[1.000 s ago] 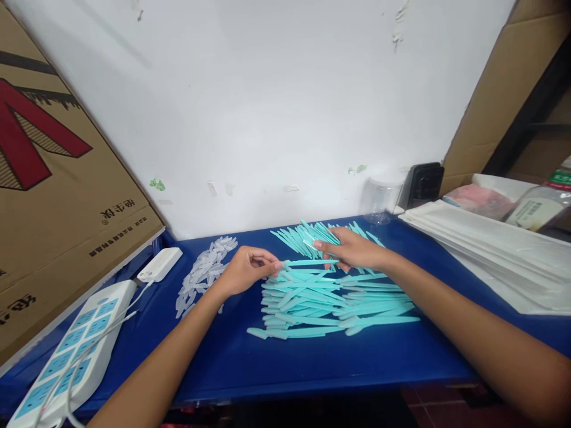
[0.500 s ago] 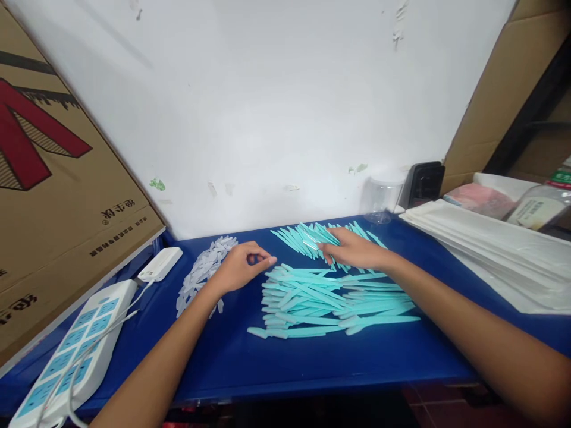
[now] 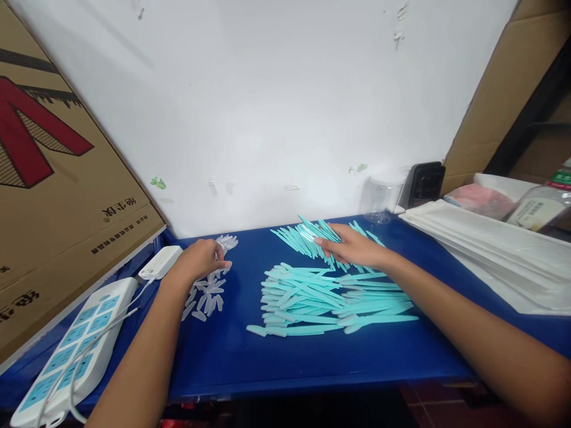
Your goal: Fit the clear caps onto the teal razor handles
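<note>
My left hand (image 3: pixel 203 260) is over the pile of small translucent plastic caps (image 3: pixel 209 294) at the left, its curled fingers and thumb slightly apart at the caps. Nothing shows between them. My right hand (image 3: pixel 350 245) grips a bunch of slim teal eyebrow razors (image 3: pixel 307 229), their narrow ends pointing up and left. Beneath it lies a loose pile of similar teal razors (image 3: pixel 289 242). Closer to me, a larger heap of teal razors with pale caps (image 3: pixel 303 300) lies sideways on the blue table (image 3: pixel 285 362).
A white power strip (image 3: pixel 84 345) with cables and a white adapter (image 3: pixel 160 261) lie at the left, beside a large cardboard box (image 3: pixel 66 137). White plastic sleeves (image 3: pixel 491 255) are stacked at the right. A clear jar (image 3: pixel 382 199) stands against the wall.
My left hand has moved left, from beside the capped razors to the cap pile. My right hand has stayed nearly in place, with the held razors lifted and tilted slightly upward.
</note>
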The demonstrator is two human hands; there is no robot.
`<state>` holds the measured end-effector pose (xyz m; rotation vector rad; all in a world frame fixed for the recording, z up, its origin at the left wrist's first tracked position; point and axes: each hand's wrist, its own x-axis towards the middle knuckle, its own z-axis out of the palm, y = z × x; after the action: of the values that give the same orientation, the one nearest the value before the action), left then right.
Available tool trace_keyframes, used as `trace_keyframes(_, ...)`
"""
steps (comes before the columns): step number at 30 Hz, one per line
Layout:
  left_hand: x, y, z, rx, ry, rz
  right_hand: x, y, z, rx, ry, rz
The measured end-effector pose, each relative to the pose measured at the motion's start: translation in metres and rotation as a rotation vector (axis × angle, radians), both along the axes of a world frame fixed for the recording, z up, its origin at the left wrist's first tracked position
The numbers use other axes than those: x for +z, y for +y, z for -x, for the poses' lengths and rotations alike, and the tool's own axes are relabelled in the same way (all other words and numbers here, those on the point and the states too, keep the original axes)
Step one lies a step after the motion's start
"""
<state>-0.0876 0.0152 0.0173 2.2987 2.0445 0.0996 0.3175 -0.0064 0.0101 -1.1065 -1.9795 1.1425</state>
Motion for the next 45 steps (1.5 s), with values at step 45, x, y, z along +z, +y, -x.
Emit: trace_keyframes(45, -0.037, -0.04, -0.121, -0.185, -1.351, 0.166, -0.008, -0.021, 0.022, 0.175, -0.03, 0.106)
